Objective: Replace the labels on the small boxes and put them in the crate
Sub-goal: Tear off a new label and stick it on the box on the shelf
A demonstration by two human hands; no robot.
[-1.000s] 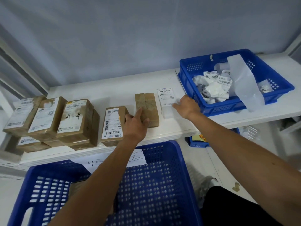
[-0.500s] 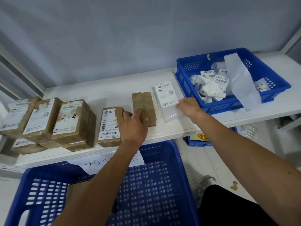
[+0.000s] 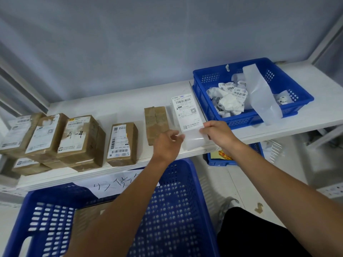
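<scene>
Left grip (image 3: 168,143) has been lifted off the bare box (image 3: 156,123) and moved to the new label (image 3: 186,113), whose near edge is now pinched by it and the right grip (image 3: 218,133). Box left on shelf (image 3: 111,108), beside label. Peeling judged next.

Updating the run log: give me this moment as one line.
step: label not yet on box | left hand: pinches backing | right hand: pinches label | box: on shelf, beside label

Brown taped boxes (image 3: 78,141) wear white barcoded labels (image 3: 187,111), both perforated crates (image 3: 176,210) are blue, the shelf (image 3: 111,106) white.
</scene>
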